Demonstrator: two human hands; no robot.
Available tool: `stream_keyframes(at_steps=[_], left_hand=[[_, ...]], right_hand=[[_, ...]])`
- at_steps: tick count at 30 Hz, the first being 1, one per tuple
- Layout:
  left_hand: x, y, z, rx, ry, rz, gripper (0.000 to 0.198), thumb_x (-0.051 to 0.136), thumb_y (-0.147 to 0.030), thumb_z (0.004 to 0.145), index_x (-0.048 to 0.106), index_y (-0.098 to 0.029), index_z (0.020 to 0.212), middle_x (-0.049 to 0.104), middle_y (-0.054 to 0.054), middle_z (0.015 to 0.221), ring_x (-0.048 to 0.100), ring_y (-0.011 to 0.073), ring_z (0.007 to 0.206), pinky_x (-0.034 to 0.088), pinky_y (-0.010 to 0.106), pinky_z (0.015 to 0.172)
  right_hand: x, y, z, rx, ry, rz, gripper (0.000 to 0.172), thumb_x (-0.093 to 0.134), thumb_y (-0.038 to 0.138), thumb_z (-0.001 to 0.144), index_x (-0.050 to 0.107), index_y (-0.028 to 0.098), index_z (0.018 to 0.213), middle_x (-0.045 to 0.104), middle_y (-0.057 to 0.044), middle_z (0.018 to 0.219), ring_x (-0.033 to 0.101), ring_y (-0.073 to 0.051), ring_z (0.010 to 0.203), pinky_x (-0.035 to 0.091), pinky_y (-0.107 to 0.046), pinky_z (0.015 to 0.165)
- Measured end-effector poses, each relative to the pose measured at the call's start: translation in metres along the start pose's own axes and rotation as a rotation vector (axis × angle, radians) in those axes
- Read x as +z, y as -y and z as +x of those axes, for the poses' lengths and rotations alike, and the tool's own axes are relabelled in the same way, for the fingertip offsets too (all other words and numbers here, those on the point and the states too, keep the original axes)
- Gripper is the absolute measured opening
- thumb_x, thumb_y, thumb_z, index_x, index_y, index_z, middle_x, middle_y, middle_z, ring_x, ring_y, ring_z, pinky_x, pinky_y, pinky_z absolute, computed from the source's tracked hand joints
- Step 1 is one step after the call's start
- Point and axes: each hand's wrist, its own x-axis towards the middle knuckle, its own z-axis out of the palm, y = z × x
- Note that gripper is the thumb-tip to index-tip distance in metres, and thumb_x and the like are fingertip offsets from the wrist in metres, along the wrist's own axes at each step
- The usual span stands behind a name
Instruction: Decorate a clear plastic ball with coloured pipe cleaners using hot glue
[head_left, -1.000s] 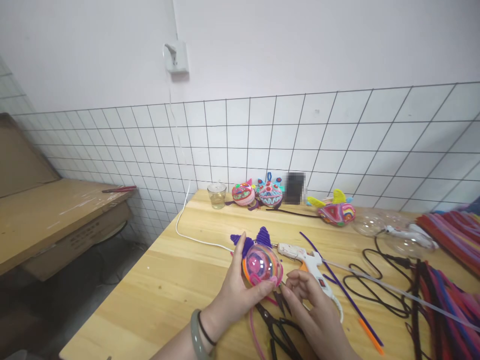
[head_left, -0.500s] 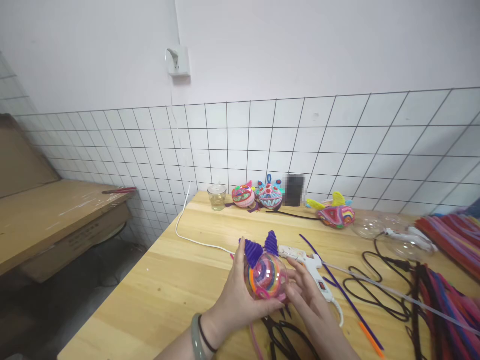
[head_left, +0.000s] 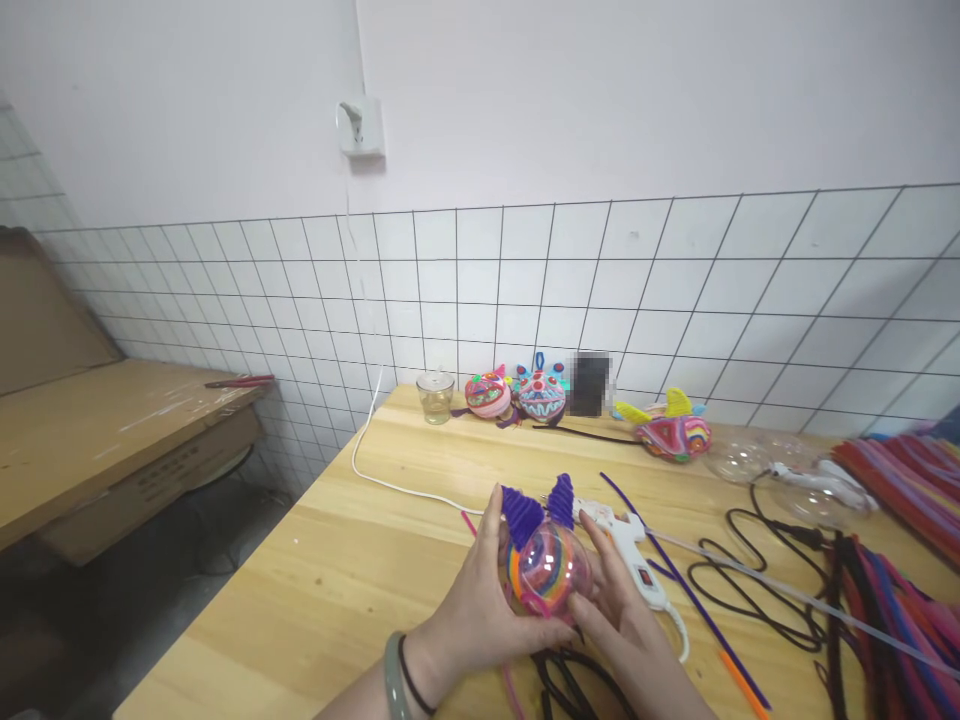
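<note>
Between my two hands is a clear plastic ball [head_left: 553, 562] with coiled rainbow pipe cleaners on it and two purple pipe-cleaner ears [head_left: 523, 516] on top. My left hand [head_left: 478, 590] wraps round its left side, thumb along the bottom. Fingers of my right hand [head_left: 611, 600] close on the ball's right side. Just behind the right hand lies a white hot glue gun [head_left: 636, 565]. Under the hands, partly hidden, are black-handled scissors [head_left: 574, 680] and a pink pipe cleaner [head_left: 511, 692].
Decorated balls [head_left: 541, 395] and a glass cup [head_left: 436, 398] stand along the wall. A fish-like ball [head_left: 675, 434] and clear plastic balls [head_left: 821, 498] sit at back right. Pipe cleaner bundles [head_left: 911, 600] and a looping black cable [head_left: 739, 590] lie right. A purple pipe cleaner [head_left: 697, 600] lies nearer.
Both hands have shifted the ball slightly to the right and toward me. My right index finger now reaches higher, beside the right ear.
</note>
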Motion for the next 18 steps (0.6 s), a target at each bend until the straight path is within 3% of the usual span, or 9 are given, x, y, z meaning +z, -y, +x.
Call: stream_keyframes(at_steps=[4,11,18], left_hand=[[0.001,-0.007,0.001,0.012,0.022,-0.080,0.142,0.090,-0.032,0.054,-0.013,-0.023,0.152,0.029,0.023,0.155,0.033,0.0380,0.141,0.026,0.054,0.115],[0.004,-0.008,0.005,0.060,0.082,-0.262,0.143,0.087,-0.025,0.061,-0.027,-0.029,0.147,0.033,0.021,0.153,0.033,0.0316,0.142,0.030,0.048,0.114],[0.005,-0.015,0.009,-0.015,0.126,-0.420,0.132,0.088,-0.032,0.061,-0.006,-0.028,0.153,0.036,0.020,0.152,0.039,0.0328,0.138,0.033,0.046,0.113]], right_hand=[[0.000,0.002,0.000,0.013,-0.013,0.020,0.096,0.068,0.056,0.079,0.014,0.027,0.153,0.060,-0.017,0.134,0.059,-0.030,0.122,0.048,-0.044,0.098],[-0.001,0.006,0.000,0.001,-0.061,0.039,0.092,0.071,0.053,0.078,0.021,0.030,0.152,0.057,-0.015,0.140,0.056,-0.029,0.126,0.048,-0.044,0.099],[0.000,0.004,0.002,-0.032,-0.111,-0.040,0.093,0.069,0.055,0.079,0.020,0.028,0.153,0.062,-0.015,0.133,0.059,-0.029,0.121,0.051,-0.043,0.096]])
